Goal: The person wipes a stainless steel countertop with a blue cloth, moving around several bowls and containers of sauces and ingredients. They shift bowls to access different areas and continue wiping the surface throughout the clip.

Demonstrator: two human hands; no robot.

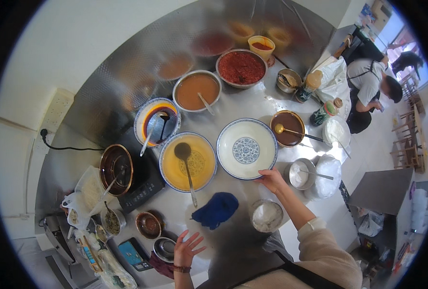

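Observation:
My right hand (pixel 271 180) grips the near rim of an empty white bowl (pixel 228 159) with a blue patterned border and a round blue motif inside. Left of it, a matching bowl of yellow liquid (pixel 167 173) holds a metal ladle (pixel 188 171). My left hand (pixel 187 249) hangs with fingers spread and palm up, holding nothing, beside a small steel bowl (pixel 164 249) and a dark red cloth (pixel 161 266). A crumpled blue cloth (pixel 216 210) lies between my hands. Right of that is a steel bowl of white powder (pixel 267 216).
Beyond stand bowls of brown liquid (pixel 195 90), dark red paste (pixel 241 68) and dark oil (pixel 167 126). A brown sauce bowl (pixel 288 123) and bottles (pixel 322 115) are at right. An induction cooker (pixel 141 195) and digital scale (pixel 134 254) are left. A person (pixel 369 79) is beyond the table.

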